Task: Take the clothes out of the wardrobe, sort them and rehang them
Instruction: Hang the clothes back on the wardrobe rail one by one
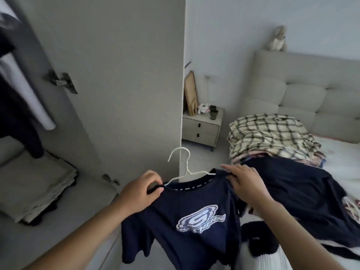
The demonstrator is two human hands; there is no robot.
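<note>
Left hand [139, 191] and right hand [244, 182] pinching navy T-shirt [185, 221] shoulders, white hanger [183, 166] seemingly inside collar

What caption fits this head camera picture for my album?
Two hands, left hand and right hand, fit a navy T-shirt onto a white hanger beside the bed.

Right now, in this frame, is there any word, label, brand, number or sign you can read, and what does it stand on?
None can be read.
Navy T-shirt, chest print: a stylised white and pale blue logo, its lettering too distorted to read.
T-shirt neckband: a row of small white marks, too small to read.
Items on the bedside table: no legible labels.
</note>
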